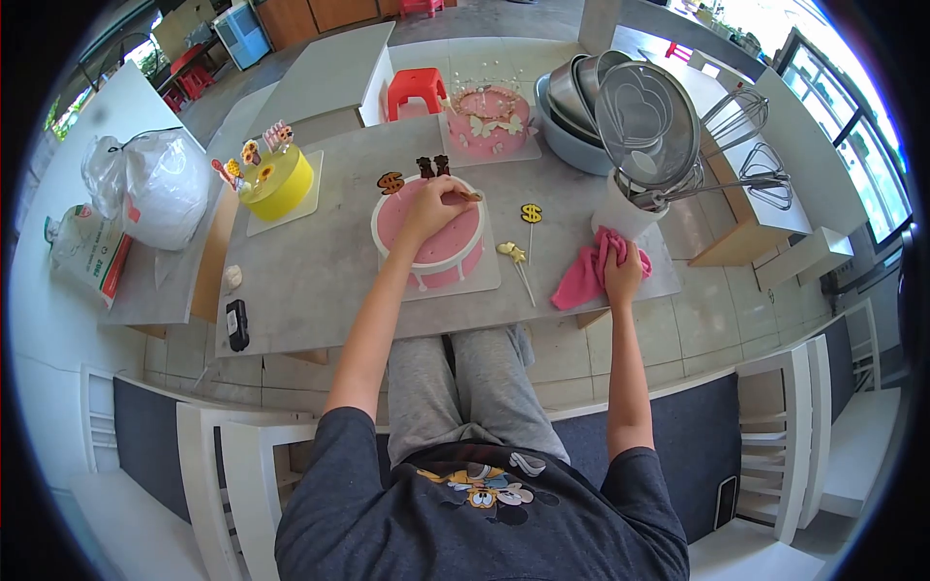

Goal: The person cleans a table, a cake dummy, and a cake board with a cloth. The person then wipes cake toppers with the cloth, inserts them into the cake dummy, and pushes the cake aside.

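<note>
My left hand [436, 208] reaches over the pink cake [397, 218] with white drip icing. Its fingers pinch a small brown-gold topper [472, 197] at the cake's right edge; its shape is mostly hidden. Behind the hand, a dark dollar-sign topper [390, 183] and two dark bear-shaped toppers [433, 167] stand along the back of the cake. My right hand [623, 271] is closed on a bunched pink cloth [581, 278] at the table's right side. Between the cake and the cloth lie a yellow dollar-sign topper [531, 213] and gold toppers on sticks [514, 254].
A yellow cake [281, 189] stands at left, another pink cake [487, 131] with butterflies behind. Metal pans in a tub [572, 136], a sieve [647, 126] and whisks [741, 116] crowd the right. A black box [237, 325] lies near the table's left edge.
</note>
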A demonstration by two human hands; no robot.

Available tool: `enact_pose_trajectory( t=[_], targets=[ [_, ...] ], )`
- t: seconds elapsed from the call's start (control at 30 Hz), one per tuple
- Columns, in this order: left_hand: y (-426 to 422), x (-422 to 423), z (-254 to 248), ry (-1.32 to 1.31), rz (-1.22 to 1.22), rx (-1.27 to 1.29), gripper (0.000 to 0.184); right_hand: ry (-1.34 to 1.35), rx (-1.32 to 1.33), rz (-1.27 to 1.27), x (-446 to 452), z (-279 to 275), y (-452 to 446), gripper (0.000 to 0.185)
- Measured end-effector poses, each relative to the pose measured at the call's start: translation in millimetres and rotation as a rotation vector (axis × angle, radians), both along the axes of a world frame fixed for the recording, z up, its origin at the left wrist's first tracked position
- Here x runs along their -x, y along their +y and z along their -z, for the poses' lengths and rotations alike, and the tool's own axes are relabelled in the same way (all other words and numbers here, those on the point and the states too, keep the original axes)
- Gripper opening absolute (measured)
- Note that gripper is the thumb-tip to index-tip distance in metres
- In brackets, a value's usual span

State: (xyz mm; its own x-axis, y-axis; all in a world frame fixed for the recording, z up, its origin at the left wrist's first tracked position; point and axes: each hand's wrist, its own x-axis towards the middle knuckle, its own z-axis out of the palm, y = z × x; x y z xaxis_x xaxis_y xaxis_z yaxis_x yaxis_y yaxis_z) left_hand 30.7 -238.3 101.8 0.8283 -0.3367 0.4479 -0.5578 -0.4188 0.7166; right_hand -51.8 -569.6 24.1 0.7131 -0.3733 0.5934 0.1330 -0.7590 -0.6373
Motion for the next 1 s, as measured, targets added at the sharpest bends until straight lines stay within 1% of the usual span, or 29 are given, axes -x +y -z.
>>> enact_pose_trajectory(
  t=[0.13,0.2,0.27,0.3,0.37,0.53,0.6,0.67,0.7,0.73,0.8,0.83,0.87,0.93,1.0],
  targets=[
    [1,-2,2,0.056,0.018,0.071,0.013,-0.012,-0.017,-0.006,-1,2,0,0.021],
    [1,-2,2,0.088,0.019,0.103,0.012,-0.083,0.080,0.014,-1,3,0,0.020],
    [0,0,-1,0.071,0.007,0.110,0.014,-0.092,0.088,0.019,-2,6,-2,0.020],
    [0,1,-2,0.072,0.006,0.109,0.014,-0.102,0.099,0.026,-3,8,-3,0.020],
    [-1,3,-2,0.024,-0.041,0.001,0.015,-0.099,0.099,0.026,-3,9,-3,0.020],
    [-2,1,0,0.025,-0.052,-0.013,0.017,-0.083,0.074,0.026,-1,4,-2,0.019],
    [-2,2,-2,0.036,-0.058,-0.008,0.017,-0.029,-0.009,-0.004,1,1,-1,0.021],
    [0,4,-9,0.049,-0.003,-0.039,0.022,-0.016,-0.017,-0.007,2,-4,0,0.020],
    [2,7,-11,0.041,0.001,-0.071,0.032,-0.010,-0.024,-0.010,3,-4,1,0.020],
    [-4,18,-20,0.042,0.004,-0.072,0.032,-0.008,-0.026,-0.007,4,-2,1,0.020],
    [-26,52,-48,-0.361,-0.302,-0.122,0.043,-0.101,0.035,0.011,-1,2,-1,0.020],
    [-38,70,-66,-0.435,-0.250,-0.164,0.053,-0.106,0.029,0.018,-3,2,-2,0.020],
    [-51,66,-63,-0.439,-0.243,-0.171,0.053,-0.075,0.024,0.026,-2,1,-1,0.021],
    [-83,61,-36,-0.088,-0.007,-0.137,0.055,-0.031,0.018,0.035,6,0,4,0.022],
    [-121,39,9,-0.059,-0.119,-0.318,0.054,-0.169,0.293,0.180,14,-10,11,0.029]
  ],
)
